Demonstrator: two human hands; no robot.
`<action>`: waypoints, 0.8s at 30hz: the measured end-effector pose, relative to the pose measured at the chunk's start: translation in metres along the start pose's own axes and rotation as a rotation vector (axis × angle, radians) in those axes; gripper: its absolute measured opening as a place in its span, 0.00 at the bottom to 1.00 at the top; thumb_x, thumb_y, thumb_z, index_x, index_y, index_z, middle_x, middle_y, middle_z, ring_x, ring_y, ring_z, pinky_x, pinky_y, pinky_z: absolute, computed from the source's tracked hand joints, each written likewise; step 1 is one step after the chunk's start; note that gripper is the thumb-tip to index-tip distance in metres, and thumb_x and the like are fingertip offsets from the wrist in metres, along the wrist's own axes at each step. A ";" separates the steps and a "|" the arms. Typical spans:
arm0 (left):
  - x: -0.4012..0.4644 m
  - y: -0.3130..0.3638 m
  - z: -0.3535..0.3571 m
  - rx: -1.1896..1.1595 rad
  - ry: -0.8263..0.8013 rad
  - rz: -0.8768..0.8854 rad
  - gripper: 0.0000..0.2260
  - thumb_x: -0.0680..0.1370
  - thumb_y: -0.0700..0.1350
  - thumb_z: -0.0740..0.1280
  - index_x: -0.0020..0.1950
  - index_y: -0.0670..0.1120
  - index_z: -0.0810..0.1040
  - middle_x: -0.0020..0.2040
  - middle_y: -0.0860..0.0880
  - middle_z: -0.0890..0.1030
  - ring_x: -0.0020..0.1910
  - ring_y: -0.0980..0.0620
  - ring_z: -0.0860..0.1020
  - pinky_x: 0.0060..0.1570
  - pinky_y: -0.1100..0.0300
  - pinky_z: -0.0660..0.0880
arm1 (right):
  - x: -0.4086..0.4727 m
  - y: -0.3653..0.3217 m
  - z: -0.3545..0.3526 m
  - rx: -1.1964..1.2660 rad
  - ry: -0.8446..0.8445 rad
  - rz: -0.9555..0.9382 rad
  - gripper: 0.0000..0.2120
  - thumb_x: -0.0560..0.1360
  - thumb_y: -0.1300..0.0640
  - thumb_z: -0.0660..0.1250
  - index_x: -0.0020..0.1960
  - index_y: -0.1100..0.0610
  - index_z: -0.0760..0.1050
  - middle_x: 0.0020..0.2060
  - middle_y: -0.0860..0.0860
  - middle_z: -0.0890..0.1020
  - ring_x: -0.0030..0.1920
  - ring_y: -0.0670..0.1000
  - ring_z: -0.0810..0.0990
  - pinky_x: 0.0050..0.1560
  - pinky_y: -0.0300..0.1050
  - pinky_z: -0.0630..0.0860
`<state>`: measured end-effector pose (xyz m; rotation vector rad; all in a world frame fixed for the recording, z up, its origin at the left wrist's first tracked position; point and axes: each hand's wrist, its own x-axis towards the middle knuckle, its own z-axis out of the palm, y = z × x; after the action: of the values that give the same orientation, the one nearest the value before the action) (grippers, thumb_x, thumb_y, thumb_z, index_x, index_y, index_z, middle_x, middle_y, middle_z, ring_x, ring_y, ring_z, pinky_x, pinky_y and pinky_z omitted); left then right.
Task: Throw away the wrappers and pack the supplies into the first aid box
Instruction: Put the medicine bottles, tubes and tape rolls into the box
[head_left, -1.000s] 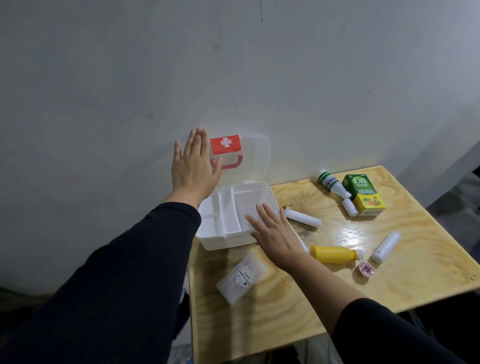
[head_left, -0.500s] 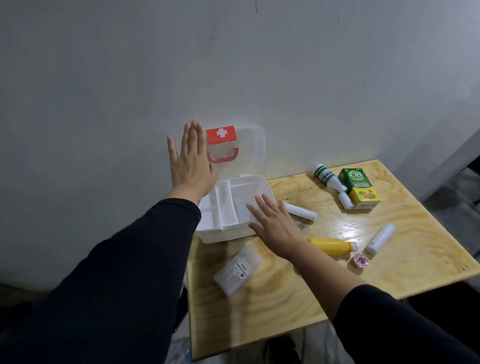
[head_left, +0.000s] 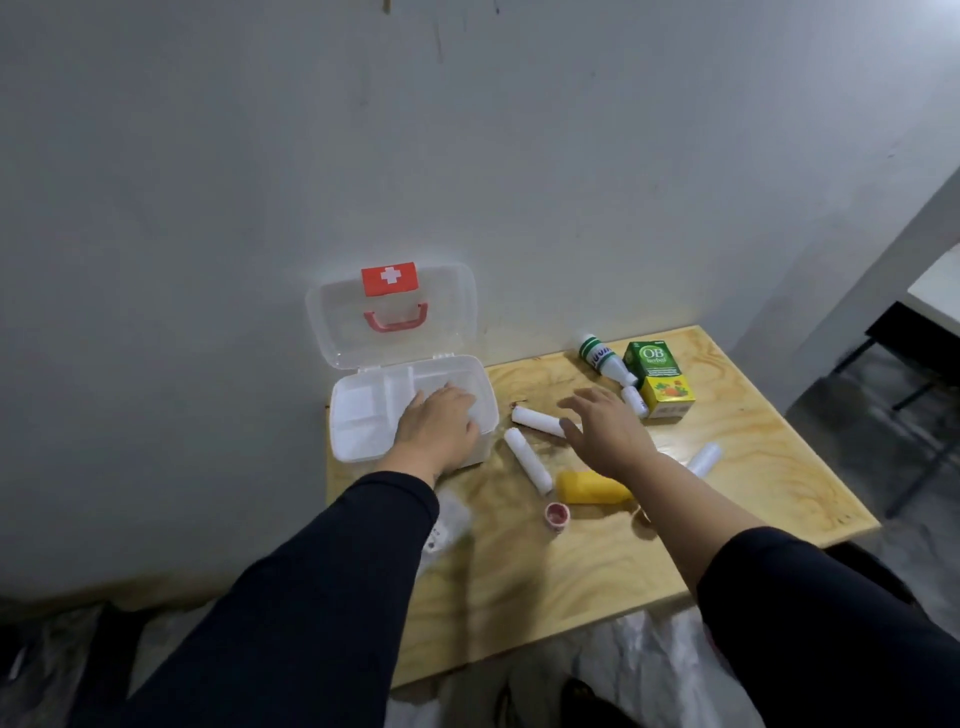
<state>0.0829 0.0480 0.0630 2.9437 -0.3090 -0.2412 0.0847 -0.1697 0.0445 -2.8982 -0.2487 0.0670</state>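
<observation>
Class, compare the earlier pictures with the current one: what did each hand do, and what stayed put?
The left hand came down from the raised lid onto the first aid box. The right hand lifted off the box edge and moved right, fingers spread above a white roll. The lid stays open; neither hand holds anything.

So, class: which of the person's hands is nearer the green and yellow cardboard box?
Right. The right hand hovers just left of the box; the left hand rests on the white plastic first aid box.

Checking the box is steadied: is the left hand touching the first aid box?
Touching. The head view shows the left hand resting on the open first aid box, over its near right rim.
</observation>
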 end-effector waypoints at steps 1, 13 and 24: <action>0.006 0.012 -0.002 -0.030 -0.011 0.009 0.20 0.81 0.46 0.54 0.72 0.47 0.67 0.74 0.49 0.67 0.73 0.48 0.64 0.72 0.52 0.58 | 0.001 0.012 -0.004 -0.006 -0.001 0.029 0.17 0.78 0.51 0.60 0.66 0.53 0.72 0.66 0.54 0.74 0.68 0.56 0.68 0.64 0.51 0.69; 0.087 0.129 0.028 -0.108 -0.135 -0.011 0.22 0.80 0.47 0.56 0.75 0.50 0.64 0.77 0.50 0.62 0.74 0.46 0.62 0.69 0.52 0.64 | 0.046 0.138 -0.007 0.102 -0.035 0.454 0.25 0.74 0.45 0.65 0.65 0.58 0.66 0.62 0.58 0.71 0.62 0.61 0.70 0.54 0.55 0.74; 0.104 0.157 0.046 -0.089 -0.175 -0.063 0.21 0.79 0.47 0.57 0.73 0.49 0.66 0.74 0.49 0.67 0.71 0.46 0.67 0.67 0.51 0.68 | 0.059 0.172 0.002 0.331 0.037 0.566 0.28 0.70 0.52 0.70 0.65 0.59 0.63 0.58 0.58 0.75 0.58 0.61 0.75 0.50 0.52 0.75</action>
<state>0.1453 -0.1330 0.0327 2.8521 -0.2218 -0.5093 0.1707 -0.3236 0.0011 -2.5437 0.5417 0.1335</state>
